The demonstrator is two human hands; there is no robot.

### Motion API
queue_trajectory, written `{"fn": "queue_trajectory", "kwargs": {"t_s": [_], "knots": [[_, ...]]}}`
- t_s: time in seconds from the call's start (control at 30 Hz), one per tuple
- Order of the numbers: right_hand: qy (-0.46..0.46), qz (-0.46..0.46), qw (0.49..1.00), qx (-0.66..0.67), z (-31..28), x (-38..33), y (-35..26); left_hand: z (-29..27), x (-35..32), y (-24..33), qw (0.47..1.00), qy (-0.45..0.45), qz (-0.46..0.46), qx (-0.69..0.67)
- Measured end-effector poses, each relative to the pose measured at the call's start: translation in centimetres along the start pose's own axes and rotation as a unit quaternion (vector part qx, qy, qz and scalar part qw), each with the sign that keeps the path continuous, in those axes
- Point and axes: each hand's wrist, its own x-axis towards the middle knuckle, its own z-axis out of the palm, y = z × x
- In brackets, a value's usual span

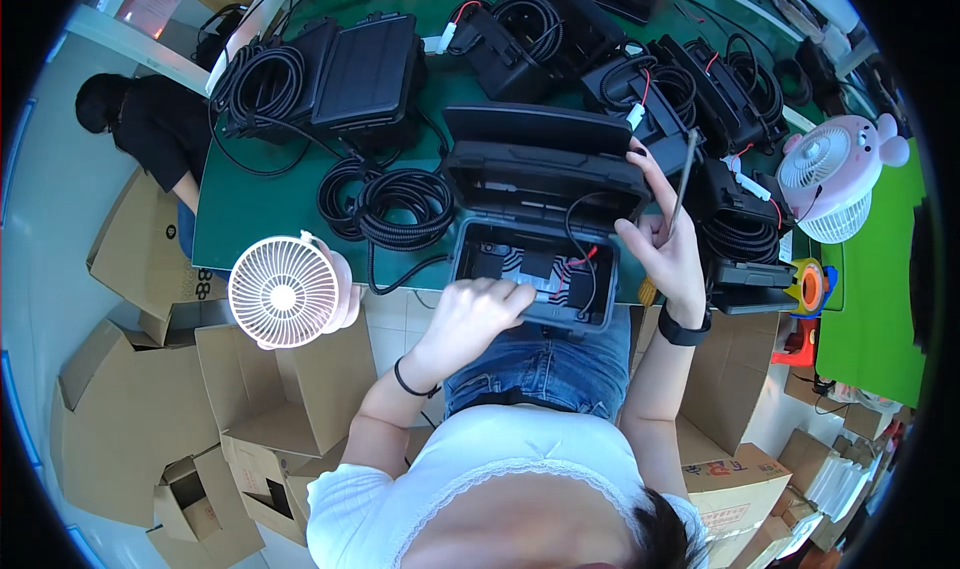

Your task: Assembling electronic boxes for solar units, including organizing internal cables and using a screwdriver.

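An open black plastic box (pixel 583 318) sits at the table's front edge, right before me, its lid (pixel 545 174) raised. Inside lie a striped part, a black cable and a red connector (pixel 582 258). My left hand (pixel 475 319) is closed at the box's front left, its fingertips reaching inside near a small pale piece; what they grip is hidden. My right hand (pixel 665 244) steadies the lid's right side with thumb and finger. Held in the same hand is a screwdriver (pixel 686 174), its thin shaft pointing up and a yellow end showing below the palm.
Coiled black corrugated tubing (pixel 405 209) lies left of the box. More black boxes (pixel 370 69) with cables stand behind and right. A pink fan (pixel 285 291) is at front left, another fan (pixel 825 174) at right. Cardboard boxes (pixel 270 389) crowd the floor. A person (pixel 150 129) bends at far left.
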Motion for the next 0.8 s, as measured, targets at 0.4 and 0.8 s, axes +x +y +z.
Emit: {"fn": "queue_trajectory", "kwargs": {"t_s": [0.4, 0.8], "knots": [[-0.033, 0.013, 0.990, -0.136, 1.6, -2.2, 0.6, -0.9, 3.8, -0.6, 0.989, 0.082, -0.098, 0.079], [0.003, 0.024, 0.989, -0.148, 1.9, -1.7, 2.8, 1.0, -1.1, -2.5, 0.910, 0.381, -0.163, -0.003]]}}
